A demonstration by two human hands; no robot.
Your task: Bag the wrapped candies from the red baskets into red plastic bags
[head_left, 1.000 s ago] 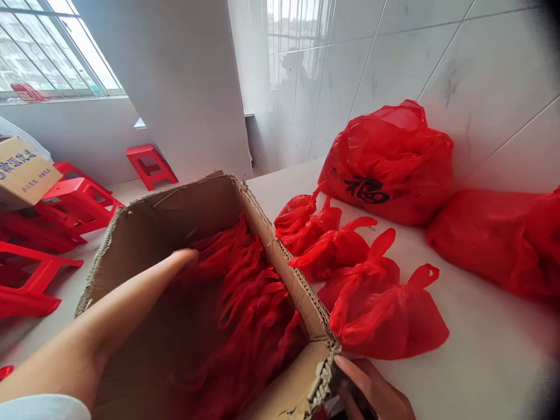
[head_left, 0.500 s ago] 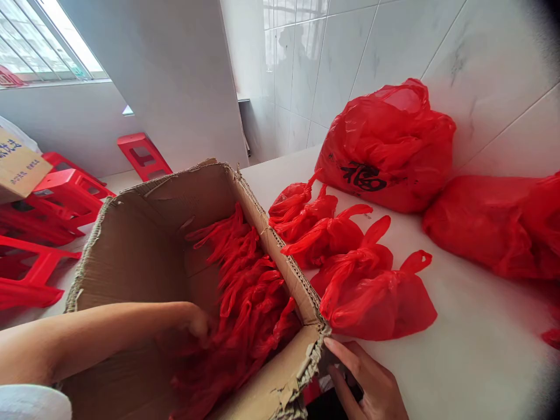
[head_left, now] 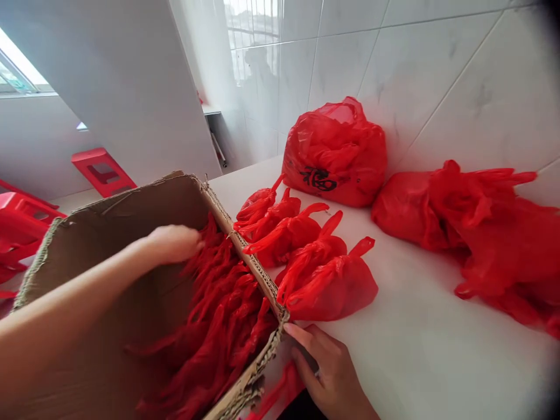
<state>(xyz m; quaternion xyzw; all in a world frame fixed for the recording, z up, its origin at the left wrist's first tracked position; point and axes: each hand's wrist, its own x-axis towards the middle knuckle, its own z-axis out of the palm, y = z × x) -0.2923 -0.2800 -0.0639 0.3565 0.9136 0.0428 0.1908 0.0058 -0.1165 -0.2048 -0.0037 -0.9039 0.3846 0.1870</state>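
An open cardboard box (head_left: 126,204) sits at the left, holding several tied red plastic bags (head_left: 219,315) along its right wall. My left hand (head_left: 172,242) reaches into the box and rests on the far end of those bags, fingers curled; what it grips is hidden. My right hand (head_left: 326,364) lies on the white counter (head_left: 420,361) at the box's near right corner, thumb against the torn cardboard edge, fingers bent down. A row of several small tied red bags (head_left: 306,256) lies on the counter just outside the box.
A large red bag with black lettering (head_left: 335,151) leans on the tiled wall at the back. More big red bags (head_left: 476,227) lie at the right. Red plastic stools (head_left: 102,172) stand on the floor at the left.
My left hand has moved from the near part of the box to the far end of the bags. The view has swung right. My right hand stays at the box's corner.
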